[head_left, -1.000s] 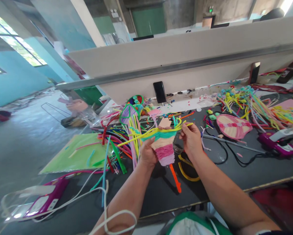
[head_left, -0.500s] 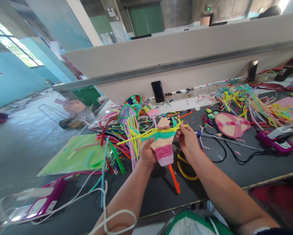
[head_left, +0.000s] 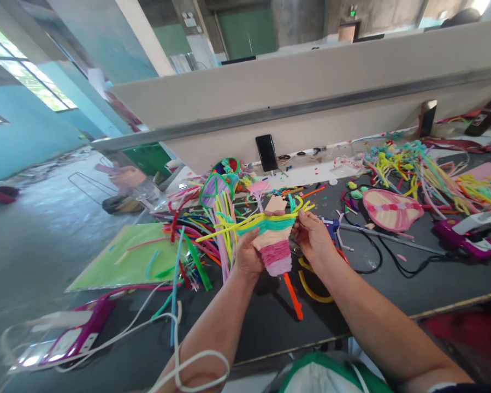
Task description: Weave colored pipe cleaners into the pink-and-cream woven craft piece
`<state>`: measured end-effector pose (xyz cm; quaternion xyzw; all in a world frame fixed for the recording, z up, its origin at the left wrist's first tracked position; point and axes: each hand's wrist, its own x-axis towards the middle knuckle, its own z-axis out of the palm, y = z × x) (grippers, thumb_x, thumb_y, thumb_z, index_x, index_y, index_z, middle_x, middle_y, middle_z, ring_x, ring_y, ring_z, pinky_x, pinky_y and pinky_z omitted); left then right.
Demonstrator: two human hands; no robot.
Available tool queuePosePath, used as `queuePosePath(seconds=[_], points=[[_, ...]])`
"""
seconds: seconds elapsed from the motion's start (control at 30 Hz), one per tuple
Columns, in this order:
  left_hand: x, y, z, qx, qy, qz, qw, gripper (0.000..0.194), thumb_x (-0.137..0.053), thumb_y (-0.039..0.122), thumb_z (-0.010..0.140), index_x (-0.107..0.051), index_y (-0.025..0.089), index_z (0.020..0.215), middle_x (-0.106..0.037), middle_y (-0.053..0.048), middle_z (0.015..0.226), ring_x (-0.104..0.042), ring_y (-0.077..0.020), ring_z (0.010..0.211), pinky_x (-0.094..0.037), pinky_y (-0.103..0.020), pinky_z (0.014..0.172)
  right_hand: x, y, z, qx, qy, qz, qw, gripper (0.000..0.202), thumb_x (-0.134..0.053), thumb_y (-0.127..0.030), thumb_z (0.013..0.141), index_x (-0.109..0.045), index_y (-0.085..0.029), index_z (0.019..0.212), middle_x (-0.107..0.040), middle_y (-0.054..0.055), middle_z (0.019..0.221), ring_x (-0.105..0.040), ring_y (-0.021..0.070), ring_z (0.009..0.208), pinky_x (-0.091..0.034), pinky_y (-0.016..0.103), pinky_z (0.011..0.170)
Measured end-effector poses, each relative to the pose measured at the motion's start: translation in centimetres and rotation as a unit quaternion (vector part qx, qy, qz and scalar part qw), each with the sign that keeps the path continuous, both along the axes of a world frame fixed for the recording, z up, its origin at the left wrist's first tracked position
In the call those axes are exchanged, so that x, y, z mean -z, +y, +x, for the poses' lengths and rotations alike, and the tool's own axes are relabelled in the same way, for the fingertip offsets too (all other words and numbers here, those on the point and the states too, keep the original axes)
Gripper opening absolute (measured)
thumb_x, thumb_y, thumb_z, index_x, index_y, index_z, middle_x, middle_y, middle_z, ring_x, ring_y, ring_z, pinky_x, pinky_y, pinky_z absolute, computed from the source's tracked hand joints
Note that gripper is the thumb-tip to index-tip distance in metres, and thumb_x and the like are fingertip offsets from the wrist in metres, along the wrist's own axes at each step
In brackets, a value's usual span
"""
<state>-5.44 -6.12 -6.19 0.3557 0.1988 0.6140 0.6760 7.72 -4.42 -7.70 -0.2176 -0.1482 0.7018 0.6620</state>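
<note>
A tapered panel of pipe cleaners (head_left: 274,250), striped yellow, teal, cream, magenta and lilac, is held above the table. My left hand (head_left: 249,255) grips its left side, thumb on the front and fingers behind. Loose yellow pipe cleaners (head_left: 216,233) stick out past that side. At the upper right corner, the fingers of my right hand (head_left: 314,233) are pinched on the panel's edge, where short yellow ends poke up. Part of that pinch is hidden. Below the panel's narrow end an orange pipe cleaner (head_left: 293,297) slants down.
Bundled pipe cleaners (head_left: 218,213) and a green sheet (head_left: 122,256) lie to the left. A phone (head_left: 266,153) leans on the divider. To the right are a pink striped oval piece (head_left: 392,210), a glue gun (head_left: 331,229) and a purple power strip (head_left: 468,240). A white cable (head_left: 138,330) loops near my left forearm.
My right fingers have shifted slightly down and left along the panel's corner, and the yellow ends there stand more upright. My left hand keeps its grip. The view has shifted slightly.
</note>
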Motion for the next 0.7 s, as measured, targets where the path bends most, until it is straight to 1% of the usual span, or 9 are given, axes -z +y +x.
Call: queuePosePath(seconds=[0.13,0.2,0.27,0.43,0.57,0.7], points=[[0.34,0.17,-0.4,-0.01,0.005,0.001,1.0,0.04,-0.06,0.035,0.066,-0.063,0.016,0.101,-0.064,-0.015,0.115,-0.056,-0.0359,0.113,-0.043,-0.055,0.095,0.26,0.06,-0.01,-0.05,0.041,-0.002,0.998,0.026,-0.078,-0.022,0.065,-0.053,-0.018,0.069,-0.053,-0.007,0.056,-0.05,0.0044,0.049,-0.045,0.015,0.05],[0.43,0.24,-0.54,-0.015,0.009,0.001,1.0,0.041,-0.06,0.035,0.065,-0.063,0.015,0.101,-0.064,-0.015,0.115,-0.057,-0.0362,0.112,-0.043,-0.055,0.095,0.27,0.06,-0.01,-0.063,0.045,0.001,0.997,0.026,-0.078,-0.022,0.065,-0.053,-0.018,0.07,-0.052,-0.007,0.055,-0.049,0.0045,0.048,-0.045,0.015,0.051],[0.36,0.25,-0.57,-0.012,0.011,0.003,1.0,0.042,-0.06,0.034,0.065,-0.063,0.015,0.102,-0.064,-0.015,0.116,-0.057,-0.0365,0.112,-0.043,-0.055,0.094,0.2,0.06,0.07,-0.059,0.035,0.008,0.998,0.026,-0.078,-0.022,0.066,-0.053,-0.018,0.069,-0.051,-0.007,0.055,-0.047,0.0046,0.048,-0.044,0.015,0.05],[-0.14,0.14,-0.45,0.007,0.026,-0.007,1.0,0.042,-0.061,0.035,0.064,-0.064,0.015,0.101,-0.064,-0.014,0.116,-0.056,-0.0368,0.112,-0.043,-0.055,0.094,0.01,0.06,0.37,-0.015,0.008,0.02,1.0,0.026,-0.077,-0.024,0.067,-0.052,-0.018,0.069,-0.047,-0.008,0.053,-0.044,0.0043,0.046,-0.04,0.015,0.045],[-0.01,0.11,-0.58,0.006,0.025,-0.015,1.0,0.043,-0.061,0.037,0.064,-0.064,0.015,0.1,-0.065,-0.015,0.115,-0.056,-0.0368,0.112,-0.043,-0.055,0.094,-0.22,-0.11,0.33,-0.035,0.023,0.011,0.999,0.029,-0.077,-0.024,0.066,-0.049,-0.019,0.068,-0.043,-0.009,0.052,-0.04,0.0038,0.044,-0.04,0.015,0.046],[0.44,0.45,-0.78,0.009,0.008,-0.027,1.0,0.043,-0.061,0.038,0.067,-0.064,0.015,0.103,-0.066,-0.014,0.112,-0.057,-0.0348,0.112,-0.043,-0.053,0.096,-0.55,-0.25,0.23,-0.029,0.017,0.015,0.999,0.028,-0.077,-0.024,0.066,-0.049,-0.02,0.068,-0.043,-0.009,0.052,-0.04,0.0041,0.044,-0.041,0.016,0.047]])
